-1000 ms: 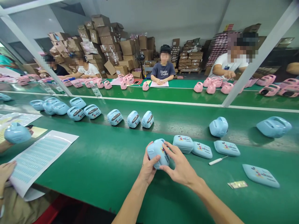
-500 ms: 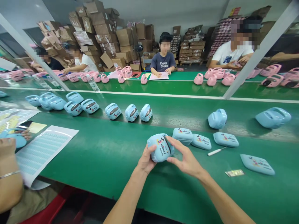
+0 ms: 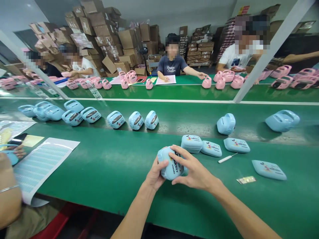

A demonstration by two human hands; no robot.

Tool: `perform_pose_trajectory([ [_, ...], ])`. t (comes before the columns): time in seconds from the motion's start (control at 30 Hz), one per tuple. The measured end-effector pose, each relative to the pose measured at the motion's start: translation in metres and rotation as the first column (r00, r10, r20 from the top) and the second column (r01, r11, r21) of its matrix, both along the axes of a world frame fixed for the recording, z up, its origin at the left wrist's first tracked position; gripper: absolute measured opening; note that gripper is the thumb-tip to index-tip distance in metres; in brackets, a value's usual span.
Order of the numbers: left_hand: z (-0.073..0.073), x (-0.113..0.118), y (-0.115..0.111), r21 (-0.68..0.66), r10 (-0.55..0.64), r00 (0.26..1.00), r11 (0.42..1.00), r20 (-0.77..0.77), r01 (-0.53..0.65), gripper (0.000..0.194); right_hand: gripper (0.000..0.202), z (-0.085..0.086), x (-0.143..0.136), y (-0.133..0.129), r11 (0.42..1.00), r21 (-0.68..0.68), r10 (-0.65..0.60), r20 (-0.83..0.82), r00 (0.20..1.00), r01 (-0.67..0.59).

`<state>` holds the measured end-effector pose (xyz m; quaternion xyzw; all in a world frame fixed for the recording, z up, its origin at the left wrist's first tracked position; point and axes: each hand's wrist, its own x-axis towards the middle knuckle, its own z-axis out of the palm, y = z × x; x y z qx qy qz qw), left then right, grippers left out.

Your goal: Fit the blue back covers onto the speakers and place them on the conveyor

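Observation:
A light blue rounded device (image 3: 169, 167) with a Mickey print is held above the green table between both hands. My left hand (image 3: 155, 174) grips its left side, thumb across the front. My right hand (image 3: 193, 167) wraps the top and right side, fingers over the printed face. Just behind are a stack of blue printed covers (image 3: 191, 143) and a single blue cover (image 3: 211, 148). Farther right lie another cover (image 3: 236, 145), a white-handled screwdriver (image 3: 226, 158), a small clear packet (image 3: 246, 180) and a flat printed cover (image 3: 269, 170).
Several blue devices stand along the belt (image 3: 179, 116). At the left, a co-worker's hand (image 3: 18, 151) is beside a printed sticker sheet (image 3: 46, 166). Opposite, people sit behind pink devices (image 3: 129, 78). A white post (image 3: 271, 53) rises at the right.
The device has turned and lowered slightly in my hands, and my right fingers now lie over its front. Across the table, a person has reached an arm to a pink device. The view has shifted slightly.

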<state>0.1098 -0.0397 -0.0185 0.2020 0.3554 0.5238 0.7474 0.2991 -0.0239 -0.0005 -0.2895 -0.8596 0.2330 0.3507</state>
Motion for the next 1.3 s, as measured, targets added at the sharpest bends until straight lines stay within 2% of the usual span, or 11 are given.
perform_pose_trajectory([
  [0.17,0.016,0.005,-0.008,0.027,-0.021,0.996,0.999,-0.085,0.024,0.088,0.094,0.007,0.009,-0.001,0.991,0.133,-0.024,0.038,0.999,0.019],
  [0.33,0.031,0.009,-0.012,0.022,0.003,0.988,1.000,-0.154,0.000,0.085,0.088,0.013,0.015,-0.002,0.981,0.191,-0.032,0.053,0.998,0.021],
  [0.47,0.037,0.009,-0.014,0.001,-0.002,0.985,1.000,-0.172,0.002,0.082,0.089,0.010,0.014,-0.005,0.982,0.186,-0.040,0.042,0.998,0.032],
  [0.6,0.037,0.008,-0.016,-0.014,-0.007,0.989,1.000,-0.146,0.005,0.078,0.093,0.002,0.007,-0.010,0.986,0.151,-0.062,-0.014,0.998,0.063],
  [0.73,0.032,0.011,-0.018,-0.045,0.033,0.989,0.998,-0.148,-0.040,0.068,0.098,-0.005,0.000,-0.013,0.995,0.061,-0.072,-0.061,0.996,0.076],
  [0.9,0.024,0.013,-0.018,-0.071,0.058,0.993,0.995,-0.107,-0.066,0.064,0.100,-0.002,0.001,-0.009,0.999,0.002,-0.042,-0.017,0.999,0.043],
  [1.03,0.023,0.004,-0.016,0.009,0.014,0.996,1.000,-0.086,-0.013,0.073,0.115,0.008,0.003,-0.010,0.998,0.052,-0.016,-0.031,0.999,0.017],
  [1.17,0.029,-0.008,-0.017,0.139,-0.037,0.993,0.989,-0.109,0.052,0.092,0.102,0.013,0.002,-0.017,0.978,0.207,-0.012,0.003,1.000,0.011],
  [1.3,0.031,-0.011,-0.021,0.227,-0.062,0.992,0.970,-0.106,0.085,0.098,0.094,0.010,0.001,-0.025,0.954,0.300,-0.007,-0.008,1.000,0.009],
])
